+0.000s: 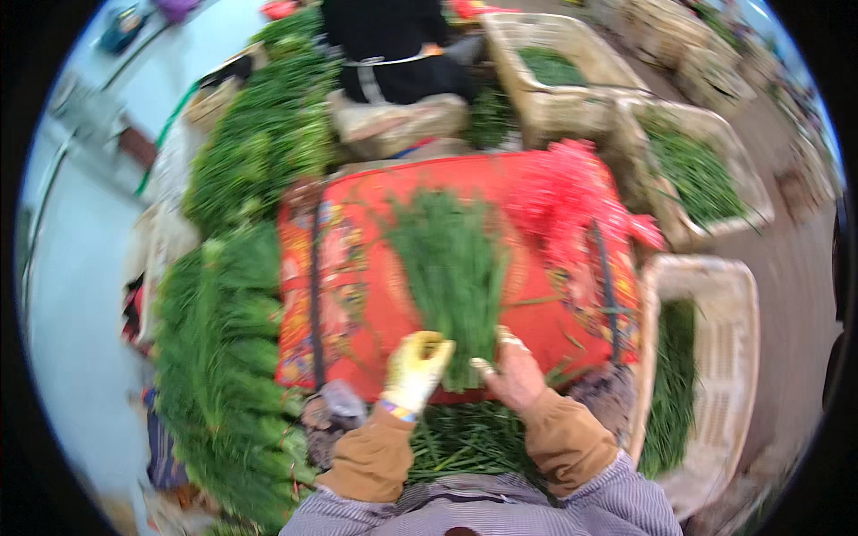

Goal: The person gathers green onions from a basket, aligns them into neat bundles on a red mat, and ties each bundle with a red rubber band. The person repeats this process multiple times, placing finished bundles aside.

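Note:
A loose bundle of green garlic chives point(456, 268) lies on a red floral-patterned padded surface point(375, 281), leaves fanned away from me and cut stalk ends towards me. My left hand point(417, 367), in a pale yellow-stained glove, is at the left edge of the stalks; its thumb and forefinger curl into a ring. Whether it pinches any stalks is blurred. On the other side, my right hand point(515, 374) has its thumb in front of the lower stalks and its fingers along their right edge, with whitish coverings on the fingertips.
Bright pink-red ties point(563, 194) heap at the cushion's far right. Tied chive bundles point(221, 362) are stacked along the left. Loose chives point(469, 435) lie below my wrists. At right stand plastic crates point(727, 375) holding chives. Across from me is a person in dark clothing point(395, 47).

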### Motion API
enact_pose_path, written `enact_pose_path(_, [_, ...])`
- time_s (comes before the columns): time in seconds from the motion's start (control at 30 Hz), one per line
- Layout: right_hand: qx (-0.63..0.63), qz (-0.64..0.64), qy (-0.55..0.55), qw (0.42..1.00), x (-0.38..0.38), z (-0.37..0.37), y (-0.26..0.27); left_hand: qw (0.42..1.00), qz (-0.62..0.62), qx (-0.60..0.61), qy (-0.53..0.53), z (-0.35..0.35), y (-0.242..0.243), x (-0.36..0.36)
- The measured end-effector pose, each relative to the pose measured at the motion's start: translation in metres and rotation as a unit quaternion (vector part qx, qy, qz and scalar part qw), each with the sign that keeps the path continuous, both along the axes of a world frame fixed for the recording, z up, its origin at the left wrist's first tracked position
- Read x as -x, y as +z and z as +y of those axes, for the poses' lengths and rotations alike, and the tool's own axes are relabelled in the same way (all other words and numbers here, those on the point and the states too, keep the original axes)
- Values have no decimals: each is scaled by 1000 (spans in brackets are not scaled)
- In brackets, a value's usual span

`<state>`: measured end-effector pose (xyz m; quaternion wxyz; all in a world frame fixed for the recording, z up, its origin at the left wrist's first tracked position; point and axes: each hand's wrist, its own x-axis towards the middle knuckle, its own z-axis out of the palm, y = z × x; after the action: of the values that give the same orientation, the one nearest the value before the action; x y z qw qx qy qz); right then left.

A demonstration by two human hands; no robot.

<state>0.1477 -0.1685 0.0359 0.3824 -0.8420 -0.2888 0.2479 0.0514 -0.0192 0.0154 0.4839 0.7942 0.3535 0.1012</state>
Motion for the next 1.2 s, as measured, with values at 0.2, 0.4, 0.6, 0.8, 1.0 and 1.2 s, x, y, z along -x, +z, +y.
enact_pose_path(0.2, [-209, -167, -105, 958, 7, -88, 43, 990, -20, -142, 4, -5, 33, -7])
enact_pose_path(0.4, [-213, -134, -474, 844, 20, -254, -27, 958, -138, -212, -136, -69, 54, -39])
enact_pose_path(0.6, [232, 183, -471, 831, 42, -409, -147, 914, -100, -287, -270, -132, 19, -93])
enact_pose_path(0.8, [22, 101, -485, 868, -46, -406, -222, 899, -54, -354, -252, -149, -42, -113])
enact_pose_path(1.0, [143, -80, -499, 851, -208, -427, -251, 894, -35, -368, -254, -144, -58, -106])
enact_pose_path(1.2, [200, -20, -499, 843, -324, -451, -267, 888, 14, -373, -269, -148, -50, -110])
